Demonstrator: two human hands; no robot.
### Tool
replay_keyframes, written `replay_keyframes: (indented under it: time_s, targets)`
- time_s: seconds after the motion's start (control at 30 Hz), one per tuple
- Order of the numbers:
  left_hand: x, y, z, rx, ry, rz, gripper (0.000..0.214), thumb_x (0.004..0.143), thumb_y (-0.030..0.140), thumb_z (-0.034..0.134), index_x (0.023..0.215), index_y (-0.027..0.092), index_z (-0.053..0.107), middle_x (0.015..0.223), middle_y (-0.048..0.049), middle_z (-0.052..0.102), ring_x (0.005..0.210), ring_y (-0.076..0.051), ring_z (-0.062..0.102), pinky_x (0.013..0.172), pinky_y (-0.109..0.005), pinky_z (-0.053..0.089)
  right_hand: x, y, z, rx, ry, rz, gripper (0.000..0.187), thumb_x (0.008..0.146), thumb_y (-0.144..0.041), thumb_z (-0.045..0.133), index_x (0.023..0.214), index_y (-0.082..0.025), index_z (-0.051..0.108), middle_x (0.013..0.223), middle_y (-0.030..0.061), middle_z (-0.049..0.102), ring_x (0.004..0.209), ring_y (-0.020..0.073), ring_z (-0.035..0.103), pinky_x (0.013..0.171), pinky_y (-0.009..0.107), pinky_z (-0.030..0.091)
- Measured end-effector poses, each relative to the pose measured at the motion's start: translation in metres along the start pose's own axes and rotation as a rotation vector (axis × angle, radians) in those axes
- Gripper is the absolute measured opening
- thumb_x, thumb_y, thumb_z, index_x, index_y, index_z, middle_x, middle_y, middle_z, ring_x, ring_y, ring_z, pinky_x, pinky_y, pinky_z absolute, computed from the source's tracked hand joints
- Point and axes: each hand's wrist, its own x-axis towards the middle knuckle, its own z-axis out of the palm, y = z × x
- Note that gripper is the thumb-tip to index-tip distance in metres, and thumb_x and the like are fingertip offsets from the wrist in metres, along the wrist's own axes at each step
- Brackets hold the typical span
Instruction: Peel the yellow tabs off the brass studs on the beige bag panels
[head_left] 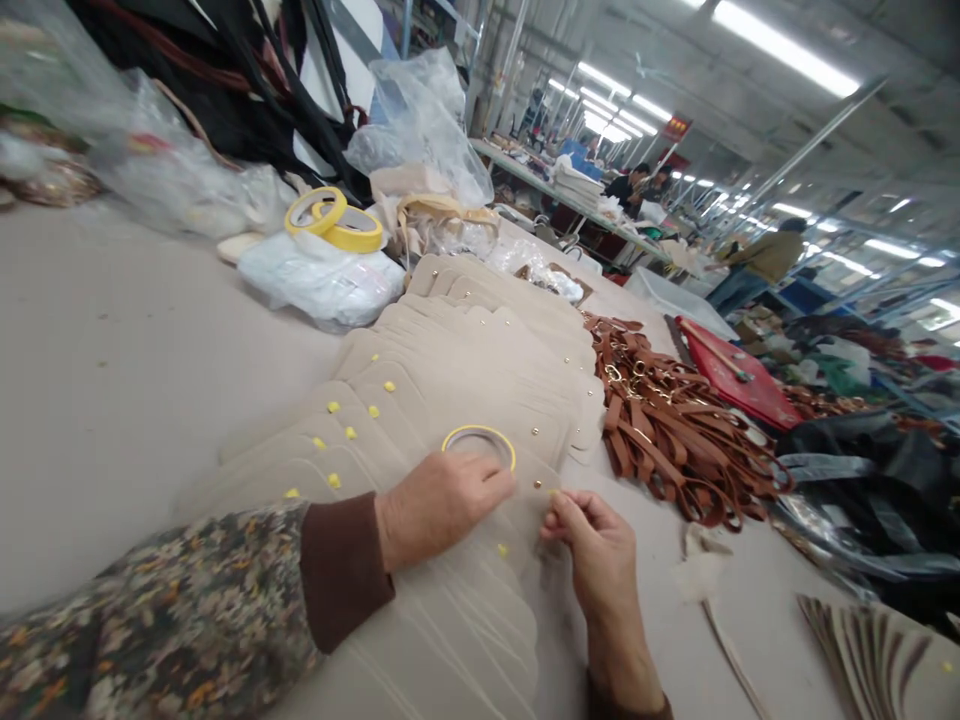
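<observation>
My left hand [446, 500] is closed on the near rim of a thin roll of yellow tape [514, 458], above the spread beige panels; its fingertips are partly hidden. To its right, my right hand [596, 545] pinches a small bit of yellow tape [554, 494] between thumb and forefinger, by the edge of a panel. The overlapping beige panels [450, 370] have rounded corners and fan out across the table. Small metal studs [538, 484] show on their right side. Several yellow tape pieces [334, 481] are stuck on the left side.
Two yellow tape rolls [352, 230] rest on a plastic-wrapped packet [322, 280] at the back left. Brown straps with metal clasps [660, 420] are heaped on the right, beside a red board [735, 375]. A stack of beige pieces [877, 650] lies front right. Other people [765, 260] are farther back.
</observation>
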Motion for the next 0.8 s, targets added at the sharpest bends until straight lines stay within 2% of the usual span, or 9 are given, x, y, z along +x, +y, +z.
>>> replay_keyframes:
  time_s: [0.1, 0.17, 0.4, 0.57, 0.7, 0.8]
  targets:
    - [0.002, -0.008, 0.005, 0.043, -0.148, -0.07, 0.011, 0.094, 0.013, 0.045, 0.088, 0.017, 0.053, 0.084, -0.0032, 0.059, 0.077, -0.018, 0.053, 0.062, -0.027, 0.042, 0.004, 0.004, -0.005, -0.126, -0.014, -0.034, 0.034, 0.07, -0.046, 0.074, 0.08, -0.013, 0.068, 0.062, 0.0015, 0.065, 0.053, 0.0136, 0.061, 0.054, 0.026, 0.054]
    - [0.003, -0.009, 0.007, 0.041, -0.199, -0.077, 0.008, 0.093, 0.013, 0.048, 0.088, 0.017, 0.053, 0.087, -0.0038, 0.059, 0.08, -0.019, 0.053, 0.063, -0.028, 0.044, 0.003, 0.005, -0.003, -0.215, -0.019, -0.102, 0.035, 0.073, -0.047, 0.07, 0.081, -0.013, 0.069, 0.062, 0.0021, 0.065, 0.054, 0.0144, 0.061, 0.055, 0.027, 0.053]
    - [0.004, -0.005, 0.007, 0.029, -0.218, -0.099, 0.009, 0.093, 0.012, 0.047, 0.087, 0.017, 0.052, 0.087, -0.0047, 0.057, 0.08, -0.02, 0.052, 0.064, -0.03, 0.045, 0.004, 0.009, 0.006, -0.609, 0.023, -0.353, 0.026, 0.082, -0.041, 0.058, 0.08, -0.017, 0.069, 0.063, 0.0022, 0.068, 0.055, 0.0147, 0.062, 0.057, 0.024, 0.048]
    - [0.005, -0.003, 0.003, 0.017, -0.256, -0.121, 0.011, 0.092, 0.01, 0.047, 0.086, 0.017, 0.053, 0.087, -0.005, 0.057, 0.079, -0.021, 0.053, 0.062, -0.03, 0.045, 0.006, 0.01, 0.011, -0.768, 0.06, -0.503, 0.023, 0.084, -0.036, 0.054, 0.079, -0.019, 0.069, 0.072, 0.0039, 0.072, 0.059, 0.0153, 0.064, 0.063, 0.025, 0.047]
    - [0.004, -0.003, 0.002, 0.005, -0.25, -0.124, 0.012, 0.092, 0.008, 0.046, 0.086, 0.016, 0.053, 0.087, -0.0055, 0.057, 0.08, -0.02, 0.052, 0.061, -0.03, 0.045, 0.007, 0.009, 0.014, -0.769, 0.097, -0.452, 0.027, 0.084, -0.042, 0.055, 0.084, -0.019, 0.068, 0.07, 0.0053, 0.072, 0.056, 0.0166, 0.063, 0.061, 0.028, 0.049]
    - [0.003, -0.004, 0.002, 0.009, -0.254, -0.133, 0.011, 0.091, 0.008, 0.047, 0.087, 0.016, 0.054, 0.089, -0.0054, 0.057, 0.08, -0.02, 0.052, 0.062, -0.03, 0.045, 0.008, 0.009, 0.012, -0.588, 0.105, -0.274, 0.039, 0.078, -0.047, 0.064, 0.101, -0.016, 0.062, 0.065, 0.0034, 0.07, 0.053, 0.0175, 0.064, 0.055, 0.028, 0.051]
